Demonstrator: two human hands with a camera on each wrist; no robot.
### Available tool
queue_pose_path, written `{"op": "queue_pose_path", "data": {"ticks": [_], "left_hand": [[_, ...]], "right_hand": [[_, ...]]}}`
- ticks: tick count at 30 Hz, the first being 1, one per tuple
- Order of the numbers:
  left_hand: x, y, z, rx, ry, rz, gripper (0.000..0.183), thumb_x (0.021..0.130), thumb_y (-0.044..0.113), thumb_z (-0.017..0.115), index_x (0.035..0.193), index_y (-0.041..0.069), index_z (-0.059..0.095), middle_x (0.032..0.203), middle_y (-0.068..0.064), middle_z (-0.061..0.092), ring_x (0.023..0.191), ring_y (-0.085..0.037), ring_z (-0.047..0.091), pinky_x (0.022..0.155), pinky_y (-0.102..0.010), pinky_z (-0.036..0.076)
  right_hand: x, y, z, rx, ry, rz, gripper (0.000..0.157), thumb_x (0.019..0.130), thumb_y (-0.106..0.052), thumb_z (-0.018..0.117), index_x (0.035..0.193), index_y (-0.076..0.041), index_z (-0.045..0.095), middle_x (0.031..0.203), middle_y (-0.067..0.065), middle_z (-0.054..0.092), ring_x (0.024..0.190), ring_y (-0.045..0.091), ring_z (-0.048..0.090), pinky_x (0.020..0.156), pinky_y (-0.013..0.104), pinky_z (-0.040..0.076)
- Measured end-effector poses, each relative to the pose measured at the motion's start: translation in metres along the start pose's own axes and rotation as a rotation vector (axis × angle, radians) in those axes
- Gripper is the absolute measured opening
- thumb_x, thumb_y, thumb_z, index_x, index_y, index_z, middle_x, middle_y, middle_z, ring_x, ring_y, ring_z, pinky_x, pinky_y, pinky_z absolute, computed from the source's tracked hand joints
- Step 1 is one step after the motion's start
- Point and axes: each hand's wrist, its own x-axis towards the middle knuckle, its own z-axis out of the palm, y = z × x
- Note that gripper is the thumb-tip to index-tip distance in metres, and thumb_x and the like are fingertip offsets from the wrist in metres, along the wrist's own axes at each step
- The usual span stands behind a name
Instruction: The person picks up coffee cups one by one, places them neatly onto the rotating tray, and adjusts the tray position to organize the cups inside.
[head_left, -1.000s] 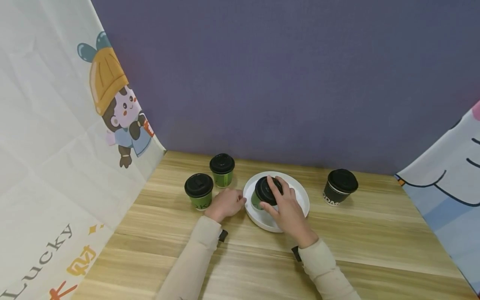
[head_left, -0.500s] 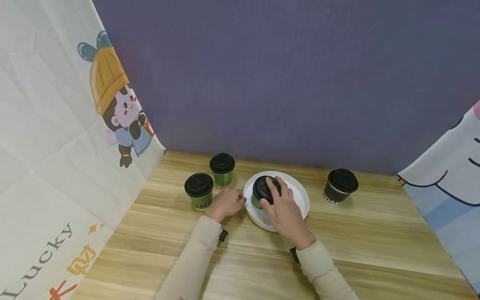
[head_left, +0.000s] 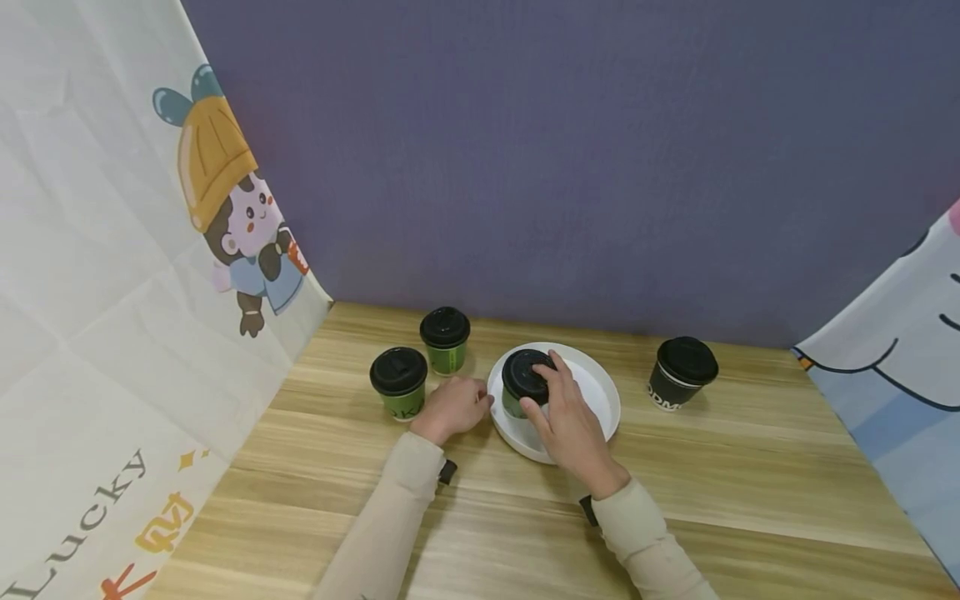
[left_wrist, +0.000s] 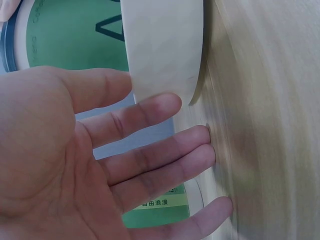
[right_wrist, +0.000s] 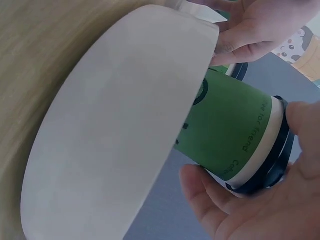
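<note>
A green paper coffee cup [head_left: 517,404] with a black lid stands inside the round white plate [head_left: 596,412], toward its left side. My right hand [head_left: 573,429] holds this cup near its lid from the right, thumb at the near side and bent fingers at the lid's edge. Just left of the plate, my left hand [head_left: 453,408] touches the plate's rim with thumb and forefinger; its other fingers are extended, tips at the table in the left wrist view. Beside that hand stand two more green cups, a nearer one [head_left: 405,404] and a farther one [head_left: 447,357], both lidded.
To the right of the plate stands a dark paper cup [head_left: 671,387] with a black lid and white lettering. All rest on a wood-grain table [head_left: 735,483]. Behind it rises a purple-grey partition [head_left: 570,167], with a printed white sheet [head_left: 97,250] at the left.
The cup in the plate has shifted slightly left and away, and more of its lid shows. My right hand has moved a little left. My left hand has stayed put.
</note>
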Motion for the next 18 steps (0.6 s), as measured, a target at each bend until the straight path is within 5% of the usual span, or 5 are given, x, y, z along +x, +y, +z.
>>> {"op": "queue_pose_path", "data": {"ticks": [7, 18], "left_hand": [[0.0005, 0.0002, 0.0002, -0.007, -0.011, -0.008, 0.022, 0.101, 0.028, 0.060, 0.083, 0.019, 0.069, 0.073, 0.003, 0.062, 0.070, -0.018, 0.057, 0.065, -0.034, 0.045], [0.0013, -0.0006, 0.0007, -0.014, -0.023, -0.016, 0.021, 0.102, 0.029, 0.060, 0.086, 0.019, 0.070, 0.073, 0.003, 0.062, 0.069, -0.018, 0.056, 0.064, -0.033, 0.045]], "right_hand": [[0.0011, 0.0031, -0.0007, -0.012, -0.015, 0.011, 0.064, 0.102, -0.040, 0.062, 0.157, -0.018, 0.038, 0.170, 0.014, 0.020, 0.135, 0.045, 0.048, 0.073, 0.053, 0.054], [0.0028, 0.0087, -0.0009, 0.006, -0.090, 0.024, 0.076, 0.099, -0.039, 0.068, 0.162, -0.030, 0.025, 0.172, 0.012, 0.013, 0.137, 0.046, 0.047, 0.056, 0.033, 0.045]]}}
